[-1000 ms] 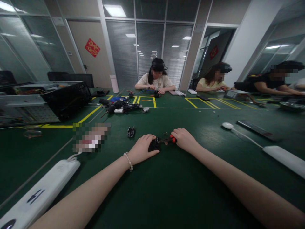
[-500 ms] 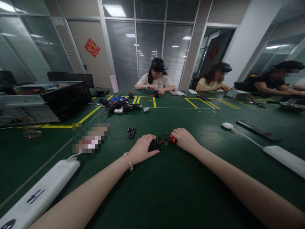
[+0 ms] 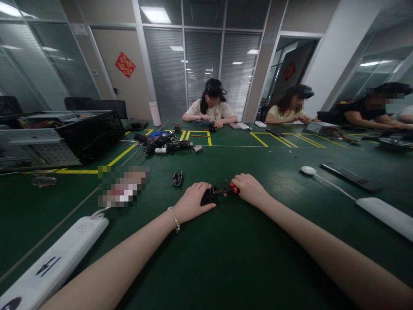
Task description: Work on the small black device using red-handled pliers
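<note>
My left hand (image 3: 192, 199) grips a small black part (image 3: 208, 198) on the green tabletop, fingers on its far side and thumb on the near side. Red-handled pliers (image 3: 232, 188) are closed in my right hand (image 3: 249, 189). Their jaws point left and reach the right edge of the black part; what the tips pinch there is too small to tell. A few thin metal bits (image 3: 223, 181) lie just beyond the pliers. To the left of my left hand rests another small black and silver part (image 3: 177, 178).
A white power strip (image 3: 54, 262) lies at the near left and another (image 3: 383, 214) at the right. An open computer case (image 3: 93, 135) stands at the far left. Dark cables and tools (image 3: 164, 143) are heaped mid-table. Several people sit across the table, including one person (image 3: 211, 107) opposite me.
</note>
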`<state>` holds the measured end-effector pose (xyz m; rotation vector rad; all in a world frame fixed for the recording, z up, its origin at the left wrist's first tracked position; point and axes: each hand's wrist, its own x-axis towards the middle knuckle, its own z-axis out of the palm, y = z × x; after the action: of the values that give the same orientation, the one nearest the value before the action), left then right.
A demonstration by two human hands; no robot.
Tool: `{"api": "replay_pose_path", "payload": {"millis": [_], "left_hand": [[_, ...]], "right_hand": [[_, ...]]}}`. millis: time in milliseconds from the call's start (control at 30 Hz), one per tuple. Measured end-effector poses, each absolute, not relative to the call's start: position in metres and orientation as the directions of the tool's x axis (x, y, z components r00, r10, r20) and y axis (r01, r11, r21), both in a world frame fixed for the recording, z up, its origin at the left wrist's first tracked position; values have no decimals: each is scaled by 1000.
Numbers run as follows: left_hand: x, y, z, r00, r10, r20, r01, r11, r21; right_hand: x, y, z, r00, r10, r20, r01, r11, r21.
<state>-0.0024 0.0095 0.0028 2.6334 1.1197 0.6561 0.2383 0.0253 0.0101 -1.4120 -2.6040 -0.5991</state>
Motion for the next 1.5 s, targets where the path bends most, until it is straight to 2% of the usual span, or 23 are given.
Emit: {"api": "replay_pose_path", "payload": {"millis": [600,1133,1500], "left_hand": [[-3,8,7,603,752,268,645,-656,392],[-2,10,2,611,721,327,622,-693,364],[-2,10,4,611,735,294,632,-677,379]], "right_hand": [[239,25,10,-560,768,312,827,493,271],[239,26,9,-555,778,294,828,482,285],[238,24,12,-556,781,285,827,487,279]]}}
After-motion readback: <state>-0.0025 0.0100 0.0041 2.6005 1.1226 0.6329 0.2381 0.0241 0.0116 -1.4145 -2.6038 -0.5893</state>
